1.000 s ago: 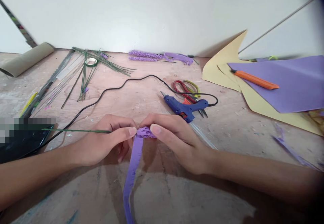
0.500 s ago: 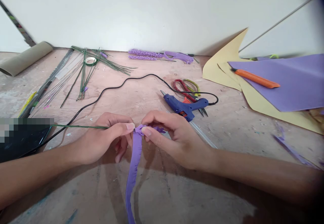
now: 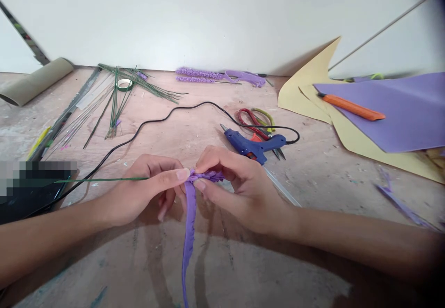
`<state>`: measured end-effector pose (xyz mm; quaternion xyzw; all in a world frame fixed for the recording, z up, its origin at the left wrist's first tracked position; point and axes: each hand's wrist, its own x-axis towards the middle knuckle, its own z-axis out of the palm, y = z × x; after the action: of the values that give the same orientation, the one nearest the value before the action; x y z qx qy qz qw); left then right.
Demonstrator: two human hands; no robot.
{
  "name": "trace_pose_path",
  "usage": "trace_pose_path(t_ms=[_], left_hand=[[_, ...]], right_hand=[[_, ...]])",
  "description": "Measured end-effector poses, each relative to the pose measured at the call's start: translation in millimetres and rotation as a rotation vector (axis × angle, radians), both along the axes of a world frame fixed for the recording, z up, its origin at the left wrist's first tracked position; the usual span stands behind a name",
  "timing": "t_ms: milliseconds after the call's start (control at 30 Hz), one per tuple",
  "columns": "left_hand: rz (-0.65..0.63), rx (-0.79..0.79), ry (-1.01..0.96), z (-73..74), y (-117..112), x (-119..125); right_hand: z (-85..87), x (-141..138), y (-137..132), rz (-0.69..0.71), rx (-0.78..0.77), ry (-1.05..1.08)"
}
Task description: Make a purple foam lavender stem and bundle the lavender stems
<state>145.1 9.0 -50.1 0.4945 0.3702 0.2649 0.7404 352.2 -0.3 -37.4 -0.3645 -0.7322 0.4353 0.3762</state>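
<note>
**A:** Here we are, and the purple tuft (image 3: 215, 176) is right in the middle, ruffled, at the end of a green stem (image 3: 100, 179). Call that our clock's centre!

**B:** Who's got hold of what?

**A:** Left hand (image 3: 139, 192), at nine o'clock: thumb and forefinger pinch the stem where it meets the purple, other fingers curled beneath. Right hand (image 3: 248, 194), between three and four: thumb and forefinger pinch the tuft. Its remaining fingers are partly hidden, so I can't tell how they lie.

**B:** And the score so far?

**A:** Partway, I'd judge. Fringe is gathered at that tip, while a fringed strip (image 3: 190, 220) dangles loose towards six o'clock and runs out of view, so there's no telling how much is left. Out towards nine, the visible stem carries no purple.

**B:** Any others about?

**A:** Twelve o'clock, by the wall (image 3: 208, 25): purple spikes (image 3: 200, 75), thickly covered; they look well advanced. Two o'clock, a blue glue gun (image 3: 252, 146) lies idle. Between ten and eleven, a tape roll (image 3: 125, 88) sits among wires (image 3: 113, 113). Far out between two and three, an orange cutter (image 3: 352, 107) rests on a purple sheet (image 3: 403, 118)!
</note>
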Motion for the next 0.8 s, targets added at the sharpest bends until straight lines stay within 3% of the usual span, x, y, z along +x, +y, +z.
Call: trace_pose_path(t_ms=[300,567,700,800], left_hand=[[-0.002,0.067,0.131,5.3,1.4,2.6],[-0.042,0.154,0.203,8.6,2.5,-0.6],[-0.205,0.477,0.433,24.3,3.9,-10.6],[-0.394,0.796,0.769,38.7,5.9,-33.0]], right_hand=[[-8.4,0.2,-1.6,0.006,0.187,-0.073],[-8.2,1.0,2.6,-0.021,0.112,-0.071],[-4.6,6.1,6.3,-0.103,0.128,0.054],[-0.8,12.1,8.3,-0.143,0.071,0.146]])
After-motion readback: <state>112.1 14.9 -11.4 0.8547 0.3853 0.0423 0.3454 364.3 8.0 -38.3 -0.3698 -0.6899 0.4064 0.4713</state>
